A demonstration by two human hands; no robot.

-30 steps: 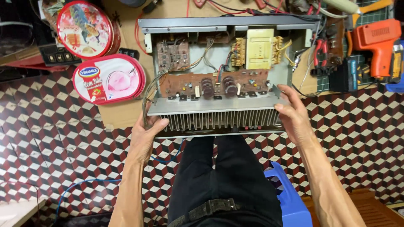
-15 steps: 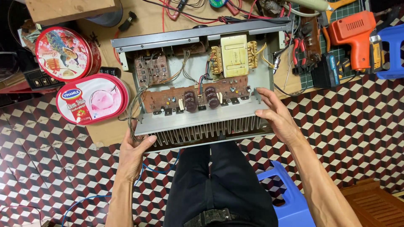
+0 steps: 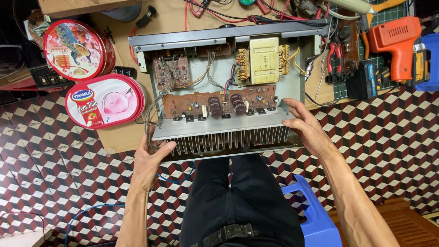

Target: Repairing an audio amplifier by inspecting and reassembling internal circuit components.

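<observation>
1. now, at the far left, a round red tin (image 3: 75,49) and an oval pink-lidded tub (image 3: 104,101) are sitting on the wooden bench (image 3: 123,137), just beside the chassis's left end and clear of the hands.
2. the left hand (image 3: 148,160) is gripping the near-left corner of the open amplifier chassis (image 3: 228,82), thumb curling over the top edge and the remaining fingers tucking underneath, where i cannot see them; loose wires are trailing past that corner.
3. the chassis is lying with its long axis running left to right across the bench edge, its finned heatsink (image 3: 228,139) facing the person and overhanging their lap, so it is sitting straight ahead of both hands and between them.
4. inside, a brown circuit board (image 3: 219,104) is running along the near side and a pale yellow transformer (image 3: 264,60) is sitting further back, both away from the fingers.
5. the right hand (image 3: 306,128) is clasping the near-right corner, fingers spread and half open against the side wall; both hands are looking about equally near.
6. further right, pliers, a dark block and an orange power tool (image 3: 395,43) are crowding the bench close to the chassis's right end.
7. below, a blue stool (image 3: 315,215) is standing beside the person's right leg.
</observation>
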